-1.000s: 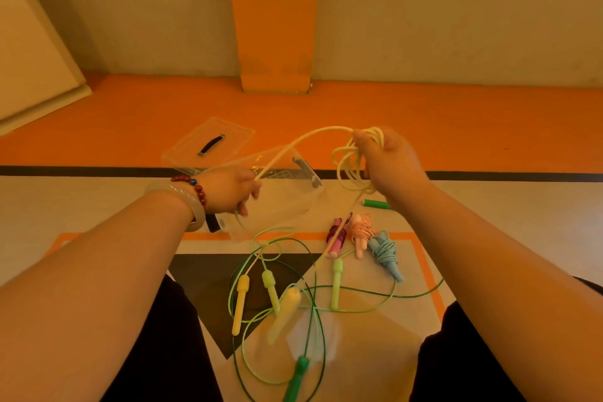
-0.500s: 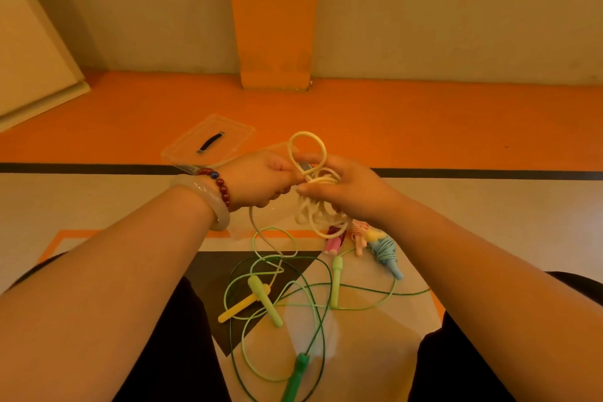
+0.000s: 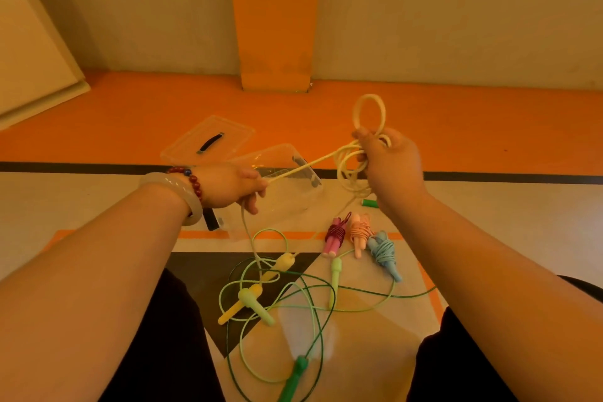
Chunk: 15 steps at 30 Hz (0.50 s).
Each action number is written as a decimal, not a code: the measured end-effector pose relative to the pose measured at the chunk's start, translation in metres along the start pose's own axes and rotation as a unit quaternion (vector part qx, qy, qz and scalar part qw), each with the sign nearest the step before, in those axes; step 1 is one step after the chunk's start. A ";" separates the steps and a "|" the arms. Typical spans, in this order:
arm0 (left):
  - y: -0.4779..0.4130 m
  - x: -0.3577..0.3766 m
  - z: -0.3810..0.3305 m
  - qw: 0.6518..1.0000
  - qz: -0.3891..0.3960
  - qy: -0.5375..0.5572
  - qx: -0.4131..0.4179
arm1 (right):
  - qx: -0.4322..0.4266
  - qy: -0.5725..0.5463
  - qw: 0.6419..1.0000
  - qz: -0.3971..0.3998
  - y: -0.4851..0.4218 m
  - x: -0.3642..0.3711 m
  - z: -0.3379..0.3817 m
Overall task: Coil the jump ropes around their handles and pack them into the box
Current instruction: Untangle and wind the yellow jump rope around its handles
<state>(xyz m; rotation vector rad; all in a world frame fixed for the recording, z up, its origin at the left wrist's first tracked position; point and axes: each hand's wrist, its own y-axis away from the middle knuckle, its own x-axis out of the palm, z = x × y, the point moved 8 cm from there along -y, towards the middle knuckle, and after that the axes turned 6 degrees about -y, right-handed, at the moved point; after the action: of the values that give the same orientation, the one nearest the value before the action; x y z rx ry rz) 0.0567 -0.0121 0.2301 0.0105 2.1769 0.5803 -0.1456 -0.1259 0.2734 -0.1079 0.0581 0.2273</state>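
Progress partial: three coiled bundles (image 3: 359, 232) lie beside the box (image 3: 287, 206), unpacked. Right hand (image 3: 391, 166) grasps loops of the yellow rope (image 3: 342, 151), left hand (image 3: 235, 188) pinches its strand; green ropes (image 3: 334, 271) lie loose on floor.

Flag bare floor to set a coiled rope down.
Free: pale floor right of the blue coiled rope, below the black line; orange floor between the lid and the wall. Crowded: loose green ropes tangled between the knees; pink coil and peach coil beside the blue one, near the clear box.
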 end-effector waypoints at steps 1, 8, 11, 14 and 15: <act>0.002 -0.008 -0.005 0.999 -0.043 0.012 0.010 | -0.024 0.071 0.997 -0.009 -0.003 -0.003 0.002; 0.017 -0.010 -0.062 0.972 -0.175 0.022 0.154 | -0.033 0.189 0.947 0.258 0.024 0.049 -0.004; 0.018 -0.011 -0.068 0.964 -0.194 0.037 0.179 | -0.027 0.188 0.929 0.317 0.034 0.061 -0.009; 0.020 -0.010 -0.071 0.962 -0.189 0.051 0.190 | -0.022 0.192 0.928 0.319 0.038 0.064 -0.011; 0.019 -0.012 -0.068 0.962 -0.193 0.059 0.182 | -0.025 0.189 0.933 0.304 0.037 0.063 -0.011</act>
<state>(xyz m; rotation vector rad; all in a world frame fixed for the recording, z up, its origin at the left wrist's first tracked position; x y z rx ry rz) 0.0095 -0.0249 0.2828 -0.2518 2.2902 -0.0445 -0.0933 -0.0777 0.2549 -0.1814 0.4736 0.8286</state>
